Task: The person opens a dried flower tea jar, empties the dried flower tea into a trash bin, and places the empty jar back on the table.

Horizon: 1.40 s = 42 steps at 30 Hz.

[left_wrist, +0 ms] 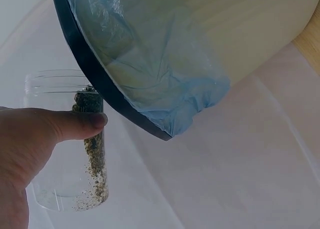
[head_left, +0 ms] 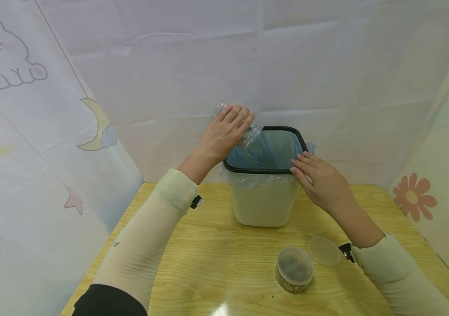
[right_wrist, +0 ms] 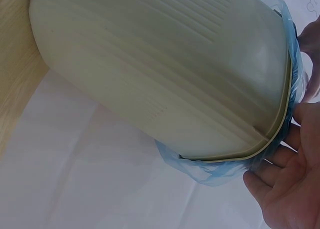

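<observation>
My left hand (head_left: pixel 224 129) grips a clear jar (left_wrist: pixel 55 164), tipped so its mouth leans over the near-left rim of a waste bin (head_left: pixel 264 202). Dark, crumbly dried bits (left_wrist: pixel 97 164) lie along the jar's lower side, the thumb across its wall in the left wrist view. The bin is pale with a black rim (head_left: pixel 256 171) and a thin blue bag (head_left: pixel 279 145) folded over it. Resting on the bin's right rim, my right hand (head_left: pixel 323 180) has its fingers extended over the edge, and their tips are partly behind the bag in the right wrist view.
On the wooden table (head_left: pixel 201 259), a short round tub (head_left: pixel 294 270) with a translucent lid stands in front of the bin. A loose translucent lid (head_left: pixel 324 251) lies beside it, near the right sleeve. Printed cloth walls (head_left: pixel 193 66) surround the table closely.
</observation>
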Motion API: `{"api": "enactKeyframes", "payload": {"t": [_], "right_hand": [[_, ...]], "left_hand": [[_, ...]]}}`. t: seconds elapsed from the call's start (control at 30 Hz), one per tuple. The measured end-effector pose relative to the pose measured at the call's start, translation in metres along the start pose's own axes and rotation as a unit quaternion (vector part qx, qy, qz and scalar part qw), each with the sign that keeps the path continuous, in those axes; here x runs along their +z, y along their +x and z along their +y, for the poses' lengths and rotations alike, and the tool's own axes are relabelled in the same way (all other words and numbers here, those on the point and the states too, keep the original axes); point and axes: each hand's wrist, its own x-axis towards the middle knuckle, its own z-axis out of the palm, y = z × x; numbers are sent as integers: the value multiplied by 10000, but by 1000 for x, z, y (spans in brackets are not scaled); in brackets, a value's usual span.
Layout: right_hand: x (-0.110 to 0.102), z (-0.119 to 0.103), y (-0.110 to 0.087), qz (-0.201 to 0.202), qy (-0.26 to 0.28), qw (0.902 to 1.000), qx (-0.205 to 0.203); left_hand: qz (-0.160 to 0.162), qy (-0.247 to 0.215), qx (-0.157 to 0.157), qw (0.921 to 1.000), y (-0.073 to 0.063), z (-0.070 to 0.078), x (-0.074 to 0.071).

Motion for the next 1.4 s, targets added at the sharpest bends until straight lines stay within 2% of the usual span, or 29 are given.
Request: {"api": "enactKeyframes", "payload": {"t": [0.67, 1.0, 1.23, 1.4], "right_hand": [[1, 3, -1, 90, -14, 9999, -58], [0, 4, 0, 22, -10, 10000, -13], [1, 4, 1, -2, -7, 10000, -36], [2, 3, 3, 33, -21, 10000, -86]], "left_hand": [[252, 194, 70, 9995, 0, 0, 2], [18, 237, 125, 9996, 1, 0, 0], [11, 353, 137, 9993, 0, -1, 1], [-111, 390, 199, 9990, 0, -1, 1]]}}
